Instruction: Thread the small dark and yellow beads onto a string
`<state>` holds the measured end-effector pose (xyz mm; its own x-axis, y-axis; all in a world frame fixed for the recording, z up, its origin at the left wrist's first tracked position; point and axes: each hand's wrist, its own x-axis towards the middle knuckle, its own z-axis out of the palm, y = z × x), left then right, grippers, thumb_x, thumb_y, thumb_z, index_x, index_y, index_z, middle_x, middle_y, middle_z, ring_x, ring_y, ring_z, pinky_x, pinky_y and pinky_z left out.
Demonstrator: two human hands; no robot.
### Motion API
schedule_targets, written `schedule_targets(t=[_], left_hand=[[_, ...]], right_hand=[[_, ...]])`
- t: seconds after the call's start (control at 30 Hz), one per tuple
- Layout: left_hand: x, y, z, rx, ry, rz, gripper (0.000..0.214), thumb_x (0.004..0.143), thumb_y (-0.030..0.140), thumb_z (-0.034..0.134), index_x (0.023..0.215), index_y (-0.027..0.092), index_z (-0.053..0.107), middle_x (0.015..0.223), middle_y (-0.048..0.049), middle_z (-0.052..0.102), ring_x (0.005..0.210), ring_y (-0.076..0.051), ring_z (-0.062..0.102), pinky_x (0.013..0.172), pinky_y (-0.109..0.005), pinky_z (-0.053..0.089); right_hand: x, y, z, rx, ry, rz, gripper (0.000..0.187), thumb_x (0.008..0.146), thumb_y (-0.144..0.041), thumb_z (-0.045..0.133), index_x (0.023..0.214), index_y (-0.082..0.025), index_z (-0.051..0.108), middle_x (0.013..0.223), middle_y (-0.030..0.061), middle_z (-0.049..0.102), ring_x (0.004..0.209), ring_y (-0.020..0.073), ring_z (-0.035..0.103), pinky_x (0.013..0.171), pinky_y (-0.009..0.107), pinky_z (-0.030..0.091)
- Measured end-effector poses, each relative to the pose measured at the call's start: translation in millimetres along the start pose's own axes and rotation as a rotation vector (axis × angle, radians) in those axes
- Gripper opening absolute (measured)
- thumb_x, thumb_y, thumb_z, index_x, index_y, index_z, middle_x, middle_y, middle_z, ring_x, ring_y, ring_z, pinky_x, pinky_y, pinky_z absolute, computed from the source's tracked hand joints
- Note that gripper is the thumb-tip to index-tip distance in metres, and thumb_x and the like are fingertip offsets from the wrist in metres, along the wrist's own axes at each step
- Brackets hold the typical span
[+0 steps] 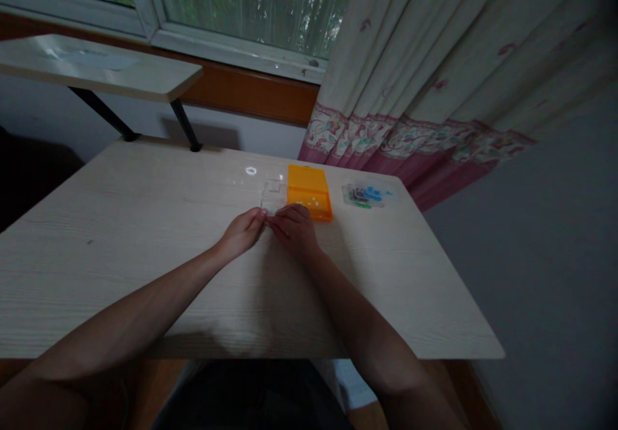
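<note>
Both of my hands meet at the middle of a pale wooden table [145,237]. My left hand [244,230] and my right hand [293,227] have their fingers curled together, pinching a small clear plastic piece [271,208] between their tips. An orange plastic box [308,192] lies just beyond my right hand, touching or nearly touching its knuckles. Another clear square piece [274,186] lies flat beside the box's left edge.
A clear bag of small blue, green and dark parts [364,194] lies right of the orange box. A second, smaller table [96,69] stands at the back left under a window. A flowered curtain [434,82] hangs at the right.
</note>
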<state>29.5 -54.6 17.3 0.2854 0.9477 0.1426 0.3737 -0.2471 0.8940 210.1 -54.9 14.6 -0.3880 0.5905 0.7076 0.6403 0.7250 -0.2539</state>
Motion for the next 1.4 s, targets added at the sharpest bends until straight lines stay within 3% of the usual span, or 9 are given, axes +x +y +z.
schedule_targets(t=[0.47,0.63,0.83,0.97,1.07,1.4], left_hand=[[0.1,-3.1,2.2,-0.018,0.001,-0.005,0.047,0.095,0.057,0.031,0.081,0.019,0.054,0.072,-0.0009,0.055,0.068,-0.016,0.051,0.064,-0.027,0.043],[-0.8,-3.1,1.3,0.013,0.003,-0.006,0.044,0.096,0.054,0.031,0.078,0.02,0.052,0.07,0.0001,0.054,0.067,-0.016,0.052,0.063,-0.026,0.041],[-5.5,-0.7,1.5,0.239,-0.043,0.046,0.035,0.096,0.047,0.034,0.084,0.021,0.055,0.07,0.0009,0.057,0.066,-0.015,0.054,0.061,-0.024,0.038],[-9.0,2.0,3.1,0.445,-0.113,0.161,0.026,0.095,0.04,0.039,0.091,0.021,0.056,0.069,0.0011,0.057,0.063,-0.014,0.053,0.06,-0.024,0.034],[-9.4,2.9,3.9,0.516,-0.152,0.247,0.023,0.095,0.037,0.041,0.093,0.021,0.057,0.069,0.0003,0.058,0.065,-0.015,0.055,0.062,-0.025,0.035],[-8.2,1.9,4.5,0.589,-0.172,0.289,0.022,0.095,0.035,0.042,0.091,0.021,0.058,0.068,-0.0001,0.059,0.066,-0.016,0.056,0.064,-0.027,0.036]], right_hand=[[1.6,-2.8,-0.3,-0.007,0.05,-0.016,0.013,0.09,-0.029,0.062,0.089,-0.025,0.075,0.086,0.0036,0.072,0.09,0.0179,0.06,0.085,0.034,0.047],[0.9,3.0,-1.1,0.014,0.062,0.106,0.013,0.089,-0.029,0.063,0.091,-0.026,0.075,0.085,0.0041,0.071,0.091,0.019,0.059,0.086,0.035,0.048],[-1.1,17.4,-0.1,-0.001,0.15,0.305,0.014,0.088,-0.031,0.064,0.086,-0.023,0.075,0.083,0.0049,0.07,0.087,0.0192,0.06,0.087,0.037,0.047],[-3.1,23.3,1.2,-0.03,0.141,0.375,0.017,0.088,-0.034,0.063,0.085,-0.022,0.075,0.084,0.0053,0.07,0.088,0.0196,0.06,0.089,0.038,0.046],[-4.2,24.2,2.5,-0.053,0.103,0.403,0.019,0.089,-0.035,0.062,0.085,-0.021,0.075,0.086,0.0065,0.069,0.09,0.0206,0.06,0.089,0.039,0.044],[-5.7,23.7,7.3,-0.148,0.062,0.377,0.017,0.089,-0.033,0.062,0.087,-0.022,0.075,0.093,0.0064,0.068,0.097,0.0221,0.056,0.093,0.04,0.04]])
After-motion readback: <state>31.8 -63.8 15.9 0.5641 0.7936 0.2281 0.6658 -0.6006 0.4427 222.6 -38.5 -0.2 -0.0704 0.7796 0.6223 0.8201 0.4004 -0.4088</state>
